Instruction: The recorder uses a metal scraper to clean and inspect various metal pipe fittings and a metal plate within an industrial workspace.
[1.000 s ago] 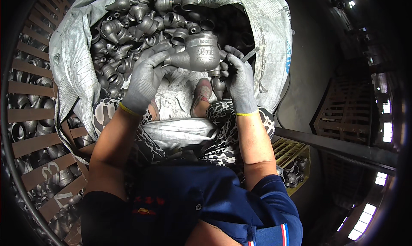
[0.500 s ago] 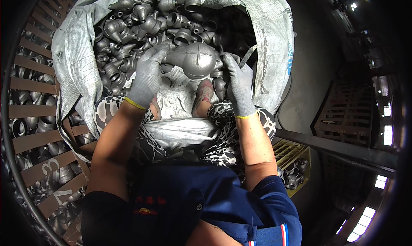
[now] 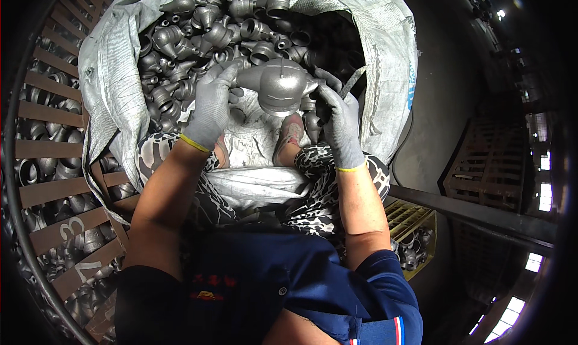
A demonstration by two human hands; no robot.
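Note:
Between my two grey-gloved hands is a bulbous grey metal casting [image 3: 282,87], held up over the open mouth of a large white woven sack [image 3: 111,68]. My left hand [image 3: 212,95] grips its tapered left end, fingers wrapped at the neck. The fingers of my right hand [image 3: 338,107] close on the narrow stub at its right end. A round rim on the casting faces down toward me. Behind it, many similar castings [image 3: 217,35] lie heaped in the sack. My shoes [image 3: 290,137] stand on the sack's folded white fabric.
At left, a brown slatted metal crate [image 3: 51,149] holds more castings. A yellow crate [image 3: 412,224] with castings sits at lower right, beside a dark metal bar [image 3: 469,211]. Another slatted crate [image 3: 487,158] stands farther right on the grey floor [image 3: 424,128].
The casting has turned in my hands, bringing its round rim into view at the bottom. My right fingers have shifted on its right end.

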